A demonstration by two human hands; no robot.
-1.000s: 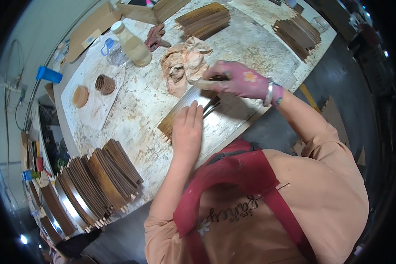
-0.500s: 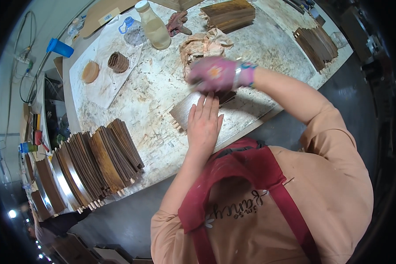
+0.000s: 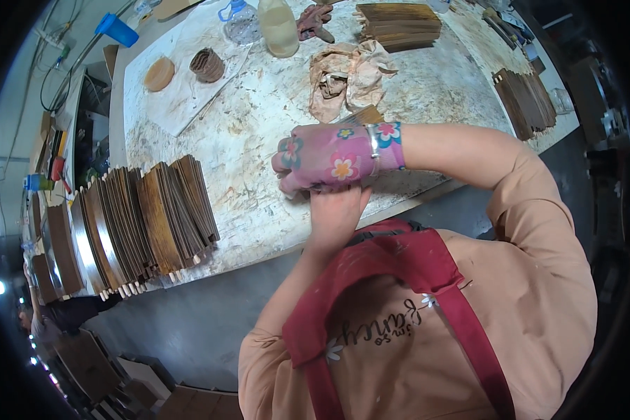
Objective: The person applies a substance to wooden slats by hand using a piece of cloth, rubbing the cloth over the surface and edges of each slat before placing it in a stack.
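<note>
My right hand (image 3: 332,159), in a pink flowered glove, lies across the front of the table with its fingers curled under. Whatever it grips is hidden beneath the glove. Below it my bare left hand (image 3: 336,210) reaches in from the front edge. Its fingers disappear under the right hand, so I cannot see their pose. The corner of a brown wooden panel (image 3: 366,116) shows just beyond the glove; the hands cover most of the area around it. A crumpled, stained cloth (image 3: 348,77) lies a little farther off.
Stacked brown panels with dowel ends (image 3: 147,224) stand at the left of the stained table (image 3: 259,126). More stacks (image 3: 399,26) lie at the back and right (image 3: 525,103). A bottle (image 3: 278,28), a blue-capped jug (image 3: 241,21), a used glove (image 3: 315,22) and a brown roll (image 3: 207,65) sit behind.
My right hand has moved left and nearer, now covering my left hand's fingers and most of the panel beneath. The view has shifted slightly.
</note>
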